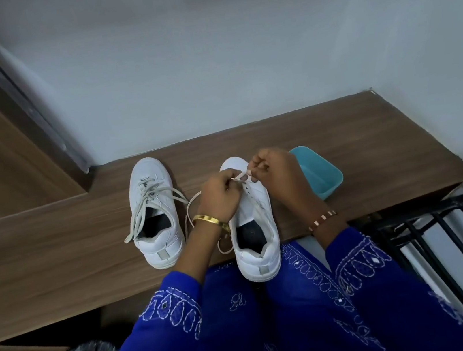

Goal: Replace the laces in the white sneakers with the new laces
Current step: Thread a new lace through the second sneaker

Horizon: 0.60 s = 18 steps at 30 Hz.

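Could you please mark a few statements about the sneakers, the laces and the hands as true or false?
1. Both hands, left hand and right hand, pinch a lace over the right-side sneaker. True.
2. The left-side sneaker has no lace in it. False: a greyish lace is threaded through it, its ends loose.
3. A blue plastic tub stands on the wooden surface to the right of the sneakers. True.
4. The right-side sneaker lies on its side. False: it stands upright, its heel overhanging the surface's near edge.
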{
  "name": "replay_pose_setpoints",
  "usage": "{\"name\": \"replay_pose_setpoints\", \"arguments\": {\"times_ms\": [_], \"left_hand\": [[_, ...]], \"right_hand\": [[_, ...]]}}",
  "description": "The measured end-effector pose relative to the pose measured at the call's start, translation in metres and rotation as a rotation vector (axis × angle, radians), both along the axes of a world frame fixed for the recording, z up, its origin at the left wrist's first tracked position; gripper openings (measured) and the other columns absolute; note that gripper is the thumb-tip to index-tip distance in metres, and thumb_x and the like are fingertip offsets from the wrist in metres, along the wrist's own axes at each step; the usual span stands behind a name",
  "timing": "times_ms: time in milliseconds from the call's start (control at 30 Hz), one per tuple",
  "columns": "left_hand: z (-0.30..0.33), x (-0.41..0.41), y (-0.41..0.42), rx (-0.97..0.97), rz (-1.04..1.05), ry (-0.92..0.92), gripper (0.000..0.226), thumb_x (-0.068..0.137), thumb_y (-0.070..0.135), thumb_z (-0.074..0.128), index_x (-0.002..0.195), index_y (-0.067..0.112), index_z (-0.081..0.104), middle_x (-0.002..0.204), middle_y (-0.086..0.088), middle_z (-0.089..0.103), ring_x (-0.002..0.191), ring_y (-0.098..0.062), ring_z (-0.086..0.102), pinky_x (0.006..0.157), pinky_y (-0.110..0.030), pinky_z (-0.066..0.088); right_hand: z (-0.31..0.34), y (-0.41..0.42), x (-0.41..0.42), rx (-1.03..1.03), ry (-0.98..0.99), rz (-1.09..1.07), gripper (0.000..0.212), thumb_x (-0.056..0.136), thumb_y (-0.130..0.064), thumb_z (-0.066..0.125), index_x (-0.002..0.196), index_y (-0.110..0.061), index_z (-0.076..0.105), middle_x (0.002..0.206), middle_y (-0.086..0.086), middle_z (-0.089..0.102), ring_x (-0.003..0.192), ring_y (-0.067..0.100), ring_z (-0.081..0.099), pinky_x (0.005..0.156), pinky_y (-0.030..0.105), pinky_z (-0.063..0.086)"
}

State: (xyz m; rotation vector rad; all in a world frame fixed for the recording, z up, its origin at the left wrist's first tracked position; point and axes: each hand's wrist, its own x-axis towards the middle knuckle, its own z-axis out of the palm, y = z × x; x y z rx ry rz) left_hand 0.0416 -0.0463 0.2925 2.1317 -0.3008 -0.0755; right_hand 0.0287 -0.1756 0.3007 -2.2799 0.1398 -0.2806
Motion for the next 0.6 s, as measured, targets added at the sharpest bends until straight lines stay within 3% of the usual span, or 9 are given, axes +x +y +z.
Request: {"name": "replay_pose_setpoints", "arguments": {"times_ms": [100, 200, 233, 300, 367, 500, 600], "left_hand": [[-0.009, 0.009, 0.003, 0.010, 0.038, 0.045, 0.017, 0.089, 0.009, 0.054, 0.090, 0.003, 0.071, 0.096, -0.012, 0.071, 0.088, -0.025, 0.062, 0.076, -0.029, 0.047], [-0.019, 0.016, 0.008, 0.061, 0.074, 0.075, 0.018, 0.088, 0.018, 0.060, 0.091, 0.006, 0.072, 0.097, -0.010, 0.071, 0.092, -0.023, 0.064, 0.080, -0.029, 0.048], [-0.021, 0.018, 0.009, 0.068, 0.088, 0.078, 0.018, 0.087, 0.019, 0.061, 0.091, 0.006, 0.073, 0.097, -0.010, 0.071, 0.091, -0.023, 0.064, 0.078, -0.027, 0.047], [-0.026, 0.020, 0.010, 0.065, 0.115, 0.089, 0.018, 0.086, 0.020, 0.063, 0.089, 0.006, 0.073, 0.096, -0.010, 0.072, 0.089, -0.023, 0.064, 0.076, -0.026, 0.046], [-0.029, 0.022, 0.008, 0.083, 0.126, 0.110, 0.018, 0.086, 0.021, 0.063, 0.091, 0.007, 0.073, 0.095, -0.010, 0.072, 0.089, -0.022, 0.065, 0.077, -0.027, 0.048], [-0.035, 0.026, -0.001, 0.181, 0.146, 0.133, 0.017, 0.086, 0.018, 0.060, 0.088, 0.007, 0.073, 0.088, -0.014, 0.071, 0.087, -0.028, 0.064, 0.078, -0.034, 0.051], [-0.036, 0.024, -0.009, 0.264, 0.167, 0.122, 0.019, 0.087, 0.019, 0.057, 0.092, 0.007, 0.072, 0.093, -0.014, 0.071, 0.091, -0.028, 0.063, 0.073, -0.028, 0.045]], "right_hand": [[-0.013, -0.004, 0.002, 0.052, 0.058, -0.068, 0.009, 0.085, -0.016, 0.064, 0.080, -0.009, 0.063, 0.081, 0.011, 0.069, 0.075, 0.023, 0.065, 0.071, 0.032, 0.052], [-0.027, -0.004, -0.001, 0.072, 0.175, -0.043, 0.009, 0.084, -0.013, 0.064, 0.089, -0.005, 0.065, 0.081, 0.005, 0.067, 0.075, 0.014, 0.059, 0.059, 0.008, 0.041], [-0.031, -0.002, -0.002, 0.074, 0.218, -0.013, 0.014, 0.082, -0.012, 0.066, 0.094, -0.005, 0.065, 0.088, 0.005, 0.068, 0.079, 0.012, 0.058, 0.059, 0.006, 0.038], [-0.041, 0.003, -0.005, 0.073, 0.289, 0.037, 0.030, 0.080, -0.014, 0.068, 0.108, -0.006, 0.063, 0.108, 0.006, 0.066, 0.095, 0.015, 0.060, 0.074, 0.014, 0.042], [-0.048, 0.007, -0.007, 0.035, 0.286, 0.053, 0.040, 0.078, -0.015, 0.069, 0.116, -0.006, 0.060, 0.116, 0.008, 0.063, 0.104, 0.021, 0.059, 0.084, 0.025, 0.045], [-0.053, 0.008, -0.008, 0.006, 0.200, -0.003, 0.027, 0.078, -0.008, 0.063, 0.104, -0.003, 0.065, 0.102, 0.010, 0.068, 0.092, 0.025, 0.063, 0.080, 0.033, 0.050], [-0.058, 0.002, -0.010, 0.123, 0.208, -0.083, 0.017, 0.079, -0.008, 0.063, 0.095, -0.003, 0.067, 0.089, 0.008, 0.069, 0.078, 0.017, 0.061, 0.069, 0.024, 0.045]]}}
